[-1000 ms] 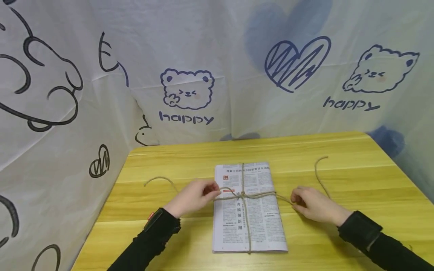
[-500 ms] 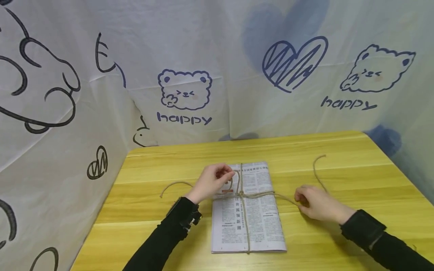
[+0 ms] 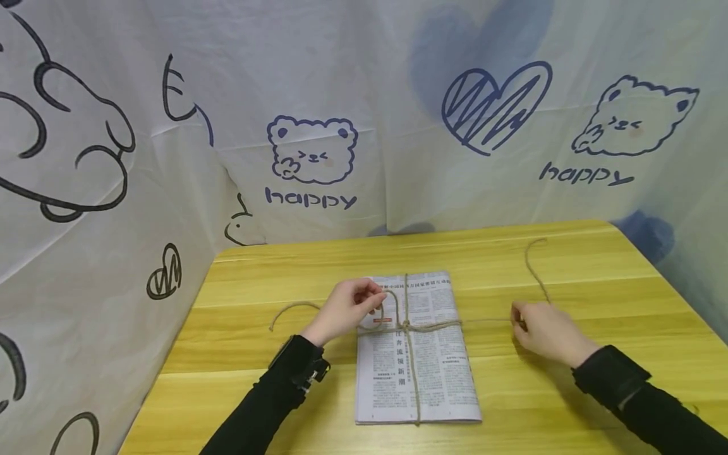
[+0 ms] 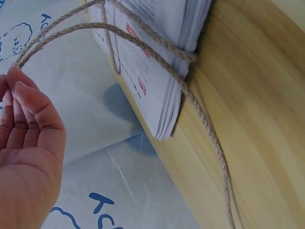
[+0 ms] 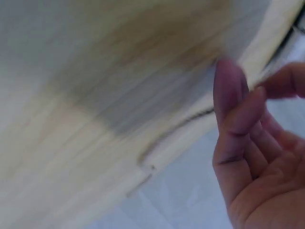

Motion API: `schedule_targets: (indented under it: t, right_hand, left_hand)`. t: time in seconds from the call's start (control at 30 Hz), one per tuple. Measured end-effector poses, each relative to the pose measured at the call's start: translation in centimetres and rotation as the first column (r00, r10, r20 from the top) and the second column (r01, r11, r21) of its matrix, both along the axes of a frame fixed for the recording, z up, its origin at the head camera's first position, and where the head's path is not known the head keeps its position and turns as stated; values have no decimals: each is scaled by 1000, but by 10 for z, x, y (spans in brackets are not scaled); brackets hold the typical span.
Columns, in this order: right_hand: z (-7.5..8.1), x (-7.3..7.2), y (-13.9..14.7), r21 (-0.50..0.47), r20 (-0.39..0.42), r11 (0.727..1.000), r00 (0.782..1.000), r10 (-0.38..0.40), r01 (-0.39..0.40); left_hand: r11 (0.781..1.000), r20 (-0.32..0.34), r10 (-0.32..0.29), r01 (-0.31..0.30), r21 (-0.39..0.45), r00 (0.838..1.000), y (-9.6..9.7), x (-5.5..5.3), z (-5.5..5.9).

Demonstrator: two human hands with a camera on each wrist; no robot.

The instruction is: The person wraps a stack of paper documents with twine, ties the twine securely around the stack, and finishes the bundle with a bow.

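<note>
A folded stack of newspapers (image 3: 443,379) lies on the table, bound crosswise with twine (image 3: 414,373) that is knotted in the middle of the top sheet. Over the stack's upper left part, my left hand (image 3: 344,309) pinches a bent loop of the twine between thumb and fingertips. In the left wrist view both strands of the twine (image 4: 209,126) rise to those fingertips. Right of the stack, my right hand (image 3: 552,332) pinches the other length, which runs straight from the knot. The right wrist view shows this hand (image 5: 257,157) blurred, with thumb and fingers together.
A loose twine end (image 3: 292,306) curves over the table to the left, partly behind the left hand. Another twine tail (image 3: 533,272) trails beyond the right hand. White cloth with drawings (image 3: 387,126) hangs behind the yellow wood-grain table (image 3: 284,265) and along its sides.
My left hand has moved up and right over the stack, bending its twine into a loop. My right hand has shifted right, and its sagging twine is now straight.
</note>
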State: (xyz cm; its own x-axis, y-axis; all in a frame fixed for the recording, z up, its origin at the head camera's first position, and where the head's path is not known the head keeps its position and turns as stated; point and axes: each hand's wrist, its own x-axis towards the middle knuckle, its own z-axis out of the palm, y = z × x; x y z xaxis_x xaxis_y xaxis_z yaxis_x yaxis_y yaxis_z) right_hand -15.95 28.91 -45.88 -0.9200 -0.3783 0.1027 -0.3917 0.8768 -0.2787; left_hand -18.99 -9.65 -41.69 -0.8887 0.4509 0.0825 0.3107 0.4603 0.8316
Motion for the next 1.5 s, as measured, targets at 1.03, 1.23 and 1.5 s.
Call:
schedule_targets:
  t: [1.03,1.23,1.5]
  right_hand:
    - [77,-72,-147,-895,230,437,931,285,87]
    - [50,-78,-145,-764,302,638,928,220,97]
    - [16,-74,-126,-426,212,898,952,222,-114]
  left_hand:
    - [1000,-41,12,-13,-11,999,-20,14,-7]
    - [1000,-35,10,-10,-2,999,-17,15,-8]
    - [1000,-33,18,-18,-12,999,-19,15,-10]
